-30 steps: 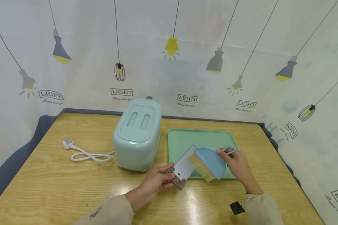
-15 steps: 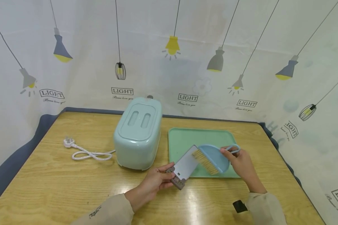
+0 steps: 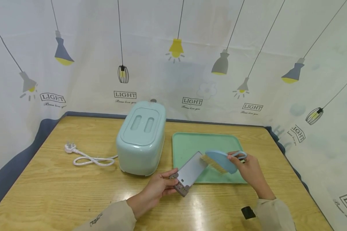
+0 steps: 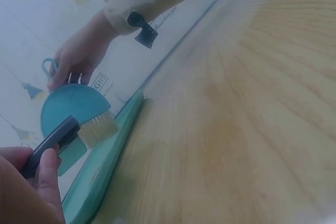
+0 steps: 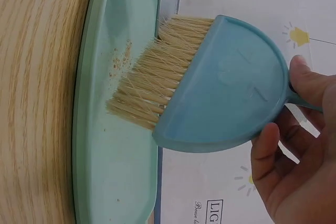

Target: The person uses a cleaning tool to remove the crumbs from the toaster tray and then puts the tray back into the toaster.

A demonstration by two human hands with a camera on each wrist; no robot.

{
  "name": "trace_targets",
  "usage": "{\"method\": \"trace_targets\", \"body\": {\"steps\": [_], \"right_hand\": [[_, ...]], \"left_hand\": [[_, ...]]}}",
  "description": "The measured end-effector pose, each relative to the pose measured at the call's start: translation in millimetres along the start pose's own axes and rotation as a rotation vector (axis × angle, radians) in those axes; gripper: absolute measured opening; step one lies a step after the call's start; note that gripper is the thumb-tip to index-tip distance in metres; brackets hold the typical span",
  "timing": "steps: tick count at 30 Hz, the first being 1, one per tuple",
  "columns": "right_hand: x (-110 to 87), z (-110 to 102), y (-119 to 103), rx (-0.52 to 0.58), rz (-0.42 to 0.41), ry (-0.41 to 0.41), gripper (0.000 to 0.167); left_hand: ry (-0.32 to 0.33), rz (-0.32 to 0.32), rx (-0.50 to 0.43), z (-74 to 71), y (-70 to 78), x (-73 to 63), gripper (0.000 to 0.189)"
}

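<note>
Blue brush [image 3: 222, 160], pinched by the right hand [image 3: 250, 173], has shifted over the past second to the edge of the plate [image 3: 191, 170] on that hand's side, suggesting an outward stroke; its bristles [image 5: 165, 69] point toward the left hand [image 3: 157, 189]. That hand grips the plate's near end, its long axis slanting away rightward above the tray [image 3: 188, 141].

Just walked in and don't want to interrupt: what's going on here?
A person's left hand holds a silver crumb tray, and their right hand a blue hand brush, with the bristles near the crumb tray's far edge. Both are over a green serving tray, where brown crumbs lie. To the left stands a pale blue toaster.
</note>
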State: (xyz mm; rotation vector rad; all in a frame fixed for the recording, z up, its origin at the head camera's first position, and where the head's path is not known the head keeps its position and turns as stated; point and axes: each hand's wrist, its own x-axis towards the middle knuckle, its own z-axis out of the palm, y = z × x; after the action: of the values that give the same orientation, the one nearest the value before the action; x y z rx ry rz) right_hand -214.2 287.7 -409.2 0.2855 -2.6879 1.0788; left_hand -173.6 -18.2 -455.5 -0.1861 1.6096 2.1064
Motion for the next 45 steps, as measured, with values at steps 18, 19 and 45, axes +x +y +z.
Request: {"method": "trace_targets", "body": {"steps": [18,19,45], "right_hand": [[-7.9,-13.4,-0.8,-0.094,-0.057,-0.046,0.019],[-8.5,-14.2,-0.2,-0.098,-0.062,-0.045,0.019],[-14.7,-26.2,0.9,-0.161,-0.003,0.009,0.017]], "left_hand": [[0.026,0.0,-0.011,-1.2,1.0,0.2,0.053],[0.026,0.001,-0.01,-1.3,1.0,0.3,0.053],[0.017,0.004,-0.013,-1.3,4.1,0.4,0.052]]}}
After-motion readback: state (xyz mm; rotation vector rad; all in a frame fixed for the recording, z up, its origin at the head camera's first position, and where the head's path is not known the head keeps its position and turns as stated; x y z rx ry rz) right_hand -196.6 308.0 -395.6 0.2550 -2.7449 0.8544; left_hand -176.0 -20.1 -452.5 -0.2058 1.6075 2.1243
